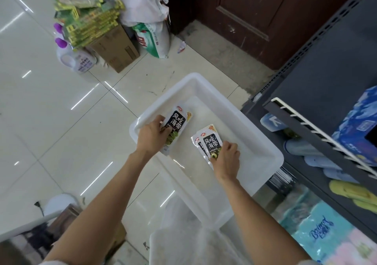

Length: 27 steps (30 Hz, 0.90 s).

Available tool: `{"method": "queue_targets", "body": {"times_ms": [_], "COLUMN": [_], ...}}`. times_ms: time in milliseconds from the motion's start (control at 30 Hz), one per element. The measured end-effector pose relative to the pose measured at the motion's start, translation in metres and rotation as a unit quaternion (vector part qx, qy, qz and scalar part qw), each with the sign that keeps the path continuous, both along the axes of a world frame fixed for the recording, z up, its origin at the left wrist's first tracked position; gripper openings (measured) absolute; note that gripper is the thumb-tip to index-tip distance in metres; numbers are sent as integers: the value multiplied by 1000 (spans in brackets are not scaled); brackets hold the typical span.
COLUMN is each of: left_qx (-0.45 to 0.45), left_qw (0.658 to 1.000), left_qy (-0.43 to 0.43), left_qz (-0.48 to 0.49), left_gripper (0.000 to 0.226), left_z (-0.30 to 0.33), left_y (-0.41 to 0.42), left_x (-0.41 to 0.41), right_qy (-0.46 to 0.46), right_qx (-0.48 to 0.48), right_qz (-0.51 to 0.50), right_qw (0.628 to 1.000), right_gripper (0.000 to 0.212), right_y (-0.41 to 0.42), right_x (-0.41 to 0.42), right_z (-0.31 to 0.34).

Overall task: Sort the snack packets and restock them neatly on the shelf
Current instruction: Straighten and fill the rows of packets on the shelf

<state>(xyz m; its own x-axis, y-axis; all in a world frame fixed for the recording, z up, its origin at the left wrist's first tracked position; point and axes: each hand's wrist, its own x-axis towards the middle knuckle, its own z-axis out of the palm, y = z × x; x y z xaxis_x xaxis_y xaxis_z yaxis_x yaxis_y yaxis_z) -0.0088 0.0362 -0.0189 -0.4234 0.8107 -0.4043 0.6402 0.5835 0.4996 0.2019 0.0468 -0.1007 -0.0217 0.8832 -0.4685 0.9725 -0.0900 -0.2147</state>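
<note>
A white plastic bin [263, 142] stands on the floor in front of me. My left hand [152, 135] grips a white-and-black seaweed snack packet [179, 120] over the bin's left rim. My right hand [226, 158] pinches the lower end of two overlapping packets of the same kind [210, 140] inside the bin. The dark metal shelf [318, 81] rises at the right, its upper board bare on the near side.
A blue box [359, 126] sits on the shelf; slippers [355, 193] and tissue packs [318, 230] fill lower levels. A second clear bin [183, 238] lies under my arms. Cardboard box [116, 48], detergent bottle [75, 59] and sacks [155, 38] stand at the back left.
</note>
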Motion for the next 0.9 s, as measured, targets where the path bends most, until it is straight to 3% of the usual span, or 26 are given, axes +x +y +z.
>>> {"method": "queue_targets", "body": {"times_ms": [100,200,267,333,433,567,700,900], "left_qx": [14,38,65,84,99,126,122,168], "left_qw": [995,971,930,888,849,817,830,840], "left_qy": [-80,-182,-284,-360,-433,-518,-536,-515], "left_qz": [61,152,224,273,285,218,93,28], "left_gripper": [26,18,18,21,25,34,62,60], "left_z": [-4,-3,2,11,28,67,98,125], "left_y": [-8,-17,-24,-28,-27,-16,-5,2], "left_x": [5,13,22,33,54,93,142,225], "right_qy": [28,140,261,394,537,574,575,551], "right_qx": [4,5,-1,-5,-35,-22,30,69], "right_qz": [-20,-143,-238,-301,-300,-262,-280,-354], "right_qw": [999,980,935,869,788,776,768,753], "right_gripper": [51,40,33,29,36,36,31,11], "right_y": [-1,3,6,7,5,0,-8,-23], "right_x": [-5,-6,-2,9,35,73,105,170], "right_z": [1,19,41,71,121,162,183,223]}}
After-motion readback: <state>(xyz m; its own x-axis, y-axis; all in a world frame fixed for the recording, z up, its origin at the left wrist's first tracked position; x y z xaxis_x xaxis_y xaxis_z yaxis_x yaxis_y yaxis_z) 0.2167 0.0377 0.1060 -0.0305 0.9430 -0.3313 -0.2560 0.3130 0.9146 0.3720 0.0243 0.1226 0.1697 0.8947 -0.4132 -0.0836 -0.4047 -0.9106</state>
